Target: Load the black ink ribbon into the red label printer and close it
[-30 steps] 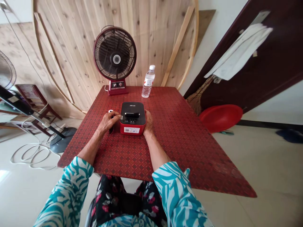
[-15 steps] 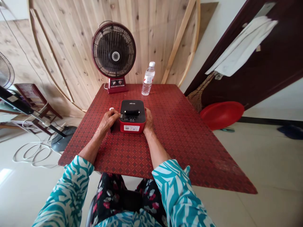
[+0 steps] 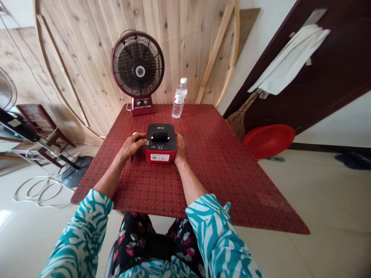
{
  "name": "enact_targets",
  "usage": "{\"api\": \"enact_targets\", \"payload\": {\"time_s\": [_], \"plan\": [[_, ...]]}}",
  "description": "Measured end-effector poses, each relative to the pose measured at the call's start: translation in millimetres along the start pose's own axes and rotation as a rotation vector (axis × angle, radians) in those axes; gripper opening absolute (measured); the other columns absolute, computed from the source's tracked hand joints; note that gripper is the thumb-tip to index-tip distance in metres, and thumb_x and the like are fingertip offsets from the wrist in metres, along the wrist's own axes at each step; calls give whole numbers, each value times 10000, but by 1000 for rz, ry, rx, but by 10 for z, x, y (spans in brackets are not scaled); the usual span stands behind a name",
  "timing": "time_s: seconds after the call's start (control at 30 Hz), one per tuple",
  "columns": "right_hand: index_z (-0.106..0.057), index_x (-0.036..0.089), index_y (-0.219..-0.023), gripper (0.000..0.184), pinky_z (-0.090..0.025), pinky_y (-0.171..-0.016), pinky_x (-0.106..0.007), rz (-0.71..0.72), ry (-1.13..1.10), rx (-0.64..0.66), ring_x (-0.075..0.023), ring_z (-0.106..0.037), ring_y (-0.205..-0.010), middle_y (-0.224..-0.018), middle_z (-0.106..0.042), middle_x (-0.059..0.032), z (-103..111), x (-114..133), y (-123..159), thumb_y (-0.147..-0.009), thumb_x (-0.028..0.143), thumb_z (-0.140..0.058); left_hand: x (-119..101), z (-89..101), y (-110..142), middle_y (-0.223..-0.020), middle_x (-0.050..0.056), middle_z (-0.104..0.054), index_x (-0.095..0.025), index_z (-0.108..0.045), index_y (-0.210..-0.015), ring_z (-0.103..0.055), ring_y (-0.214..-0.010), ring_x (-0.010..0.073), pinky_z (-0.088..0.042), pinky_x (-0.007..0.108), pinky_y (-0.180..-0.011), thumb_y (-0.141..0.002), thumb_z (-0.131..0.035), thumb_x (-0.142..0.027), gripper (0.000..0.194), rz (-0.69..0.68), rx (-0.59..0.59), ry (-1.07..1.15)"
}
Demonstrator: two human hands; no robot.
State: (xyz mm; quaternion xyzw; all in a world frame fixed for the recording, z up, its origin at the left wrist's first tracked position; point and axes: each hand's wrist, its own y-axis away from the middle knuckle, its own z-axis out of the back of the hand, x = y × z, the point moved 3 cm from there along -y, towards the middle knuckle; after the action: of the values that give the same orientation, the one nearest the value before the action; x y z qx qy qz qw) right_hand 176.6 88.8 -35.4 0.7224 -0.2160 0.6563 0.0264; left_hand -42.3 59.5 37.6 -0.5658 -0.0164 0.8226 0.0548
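A red box-shaped device with a black top (image 3: 161, 149) rests on the table between my hands. A thick black bar (image 3: 160, 136) with pale ends lies across the middle of its top, and a white label (image 3: 159, 157) is on its front. My left hand (image 3: 131, 146) is at the left side, thumb pressed on the top's edge by a small grey tab (image 3: 147, 142). My right hand (image 3: 180, 148) wraps the right side, fingers partly hidden behind it. Something small and white (image 3: 135, 133) shows beyond my left hand, and a dark piece under it; I cannot make out either.
The patterned red table (image 3: 214, 173) carries a dark red fan (image 3: 138, 71) and a water bottle (image 3: 179, 98) at the back. A red basin (image 3: 269, 139) leans to the right. A standing fan's base (image 3: 75, 172) and loose white cable (image 3: 31, 193) lie on the left floor.
The black bar on the device's top looks thicker and has turned, showing pale ends on both sides. Both hands stay at the device's sides. The whole view has shifted slightly.
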Motion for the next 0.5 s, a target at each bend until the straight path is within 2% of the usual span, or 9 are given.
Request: {"api": "enact_targets", "payload": {"time_s": [0.13,0.2,0.33,0.5], "plan": [[-698,231,-992,446,-455,-982,-378,11,-18,-4,-196,-601,-1051,-1065,-724,-41,-8,-13,-10,-883,532,-387,-34,102,-79,-1286,77,-666,-219,-756,-975,-526,-1294,316,-372,445,-1111,-714,-686,-444,351,-78,6,-234],[-691,223,-1018,442,-452,-992,-381,10,-31,-7,-198,-604,-1057,-1082,-719,-49,-16,-22,-16,-877,516,-391,-43,133,-113,-1359,80,-619,-222,-755,-979,-492,-1334,318,-337,463,-1141,-723,-682,-453,353,-70,39,-287],[-687,215,-994,442,-443,-1014,-395,-7,-43,4,-204,-604,-1077,-1115,-711,-60,-28,-37,-25,-877,513,-382,-53,178,-154,-1414,78,-562,-247,-689,-1177,-460,-1354,324,-339,502,-1140,-720,-689,-458,504,-26,66,-328],[-688,228,-988,446,-432,-1036,-397,11,-24,8,-199,-587,-1112,-1130,-707,-52,-24,-57,-30,-885,532,-378,-71,163,-167,-1550,101,-417,-265,-471,-1460,-331,-1455,346,-309,526,-1165,-746,-674,-489,776,-32,203,-314]]}}
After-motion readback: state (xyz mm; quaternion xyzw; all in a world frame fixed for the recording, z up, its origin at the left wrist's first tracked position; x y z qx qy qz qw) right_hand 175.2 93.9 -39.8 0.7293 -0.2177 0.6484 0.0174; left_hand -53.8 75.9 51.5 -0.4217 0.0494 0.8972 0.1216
